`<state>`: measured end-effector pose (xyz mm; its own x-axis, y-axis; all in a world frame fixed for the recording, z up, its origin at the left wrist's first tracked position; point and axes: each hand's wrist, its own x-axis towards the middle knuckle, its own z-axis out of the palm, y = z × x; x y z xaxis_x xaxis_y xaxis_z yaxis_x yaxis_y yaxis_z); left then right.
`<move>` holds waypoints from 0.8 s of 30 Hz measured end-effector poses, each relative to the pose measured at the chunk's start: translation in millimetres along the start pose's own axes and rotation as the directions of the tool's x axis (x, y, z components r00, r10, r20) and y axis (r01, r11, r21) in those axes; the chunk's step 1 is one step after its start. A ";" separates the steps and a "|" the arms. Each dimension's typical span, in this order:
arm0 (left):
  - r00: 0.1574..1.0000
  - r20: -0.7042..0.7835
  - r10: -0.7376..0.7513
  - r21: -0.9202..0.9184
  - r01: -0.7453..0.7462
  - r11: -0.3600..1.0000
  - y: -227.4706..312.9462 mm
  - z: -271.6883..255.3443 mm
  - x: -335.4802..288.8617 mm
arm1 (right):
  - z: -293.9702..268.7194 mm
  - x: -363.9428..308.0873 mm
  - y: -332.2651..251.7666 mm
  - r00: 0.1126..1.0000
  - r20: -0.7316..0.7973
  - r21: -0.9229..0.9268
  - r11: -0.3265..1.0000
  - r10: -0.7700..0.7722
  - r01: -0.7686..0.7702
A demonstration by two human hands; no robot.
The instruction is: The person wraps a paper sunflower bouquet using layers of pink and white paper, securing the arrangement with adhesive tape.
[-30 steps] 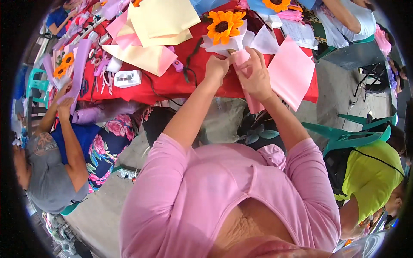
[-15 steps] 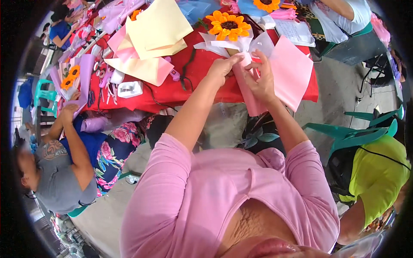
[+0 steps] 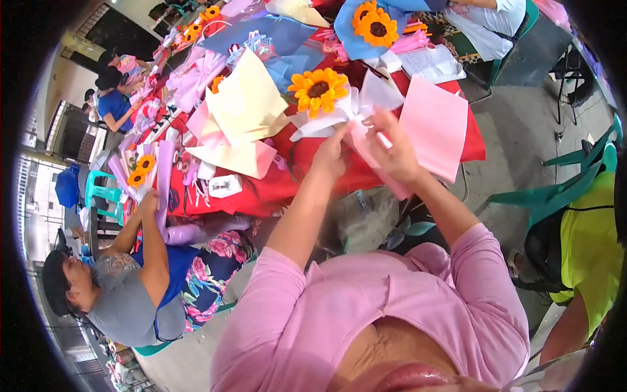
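Note:
A bouquet with one orange sunflower tilts over the table edge before me. White wrap spreads below the bloom, and pink wrapping paper runs down around the stem part. My left hand is closed on the narrow neck of the bouquet. On the other side of that neck, my right hand has bent fingers close against the pink wrap; whatever lies between its fingertips is too small to make out. A loose pink sheet lies just right of my right hand.
Cream sheets lie left of the bouquet on the red-covered table, near a white dispenser. A blue-wrapped sunflower bouquet lies farther back. A co-worker sits at left, holding another bouquet; a green chair stands right.
My view has swung, bringing more of the table's left side in. My left hand stays on the bouquet's neck. The right hand's fingers have shifted and turned against the wrap.

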<state>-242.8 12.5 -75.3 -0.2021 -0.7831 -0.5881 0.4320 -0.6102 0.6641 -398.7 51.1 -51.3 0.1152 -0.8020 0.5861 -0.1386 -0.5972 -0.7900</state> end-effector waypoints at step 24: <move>0.973 0.006 0.229 -0.348 -0.212 0.913 -16.3 68.8 -32.7 | 13.0 -10.2 -27.7 0.898 -0.305 0.326 0.921 0.317 -0.215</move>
<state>-303.7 39.8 -35.1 -0.1034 -0.9027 -0.4176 0.7430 -0.3493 0.5710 -383.2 76.0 -37.7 -0.2405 -0.9127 0.3303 0.1684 -0.3744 -0.9119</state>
